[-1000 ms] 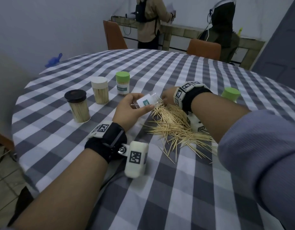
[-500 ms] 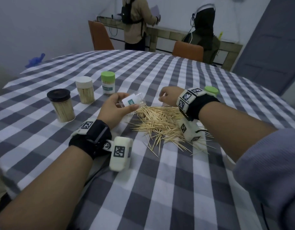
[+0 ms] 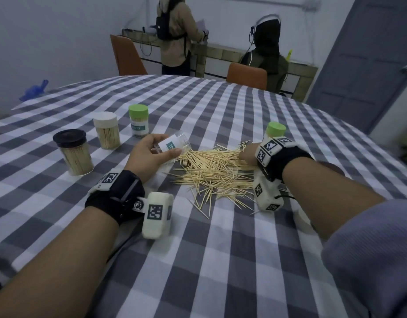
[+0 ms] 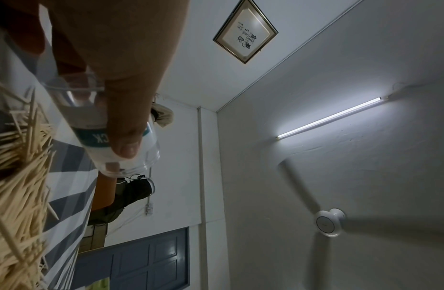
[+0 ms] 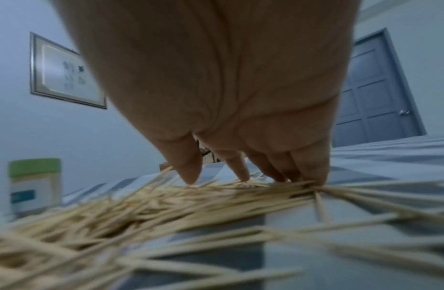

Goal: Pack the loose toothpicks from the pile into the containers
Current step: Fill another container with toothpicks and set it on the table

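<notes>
Left hand (image 3: 149,157) grasps tilted clear toothpick container (image 3: 175,144); right hand (image 5: 215,88) fingertips (image 5: 191,176), extended, touch toothpick pile (image 3: 216,171).

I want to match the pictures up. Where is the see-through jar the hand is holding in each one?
Head: the jar is left of centre, tilted in the left hand, mouth toward the toothpicks.
Left wrist: centre-left, under the thumb.
Right wrist: not in it.
Shared landmark: the toothpicks show in all three.
</notes>
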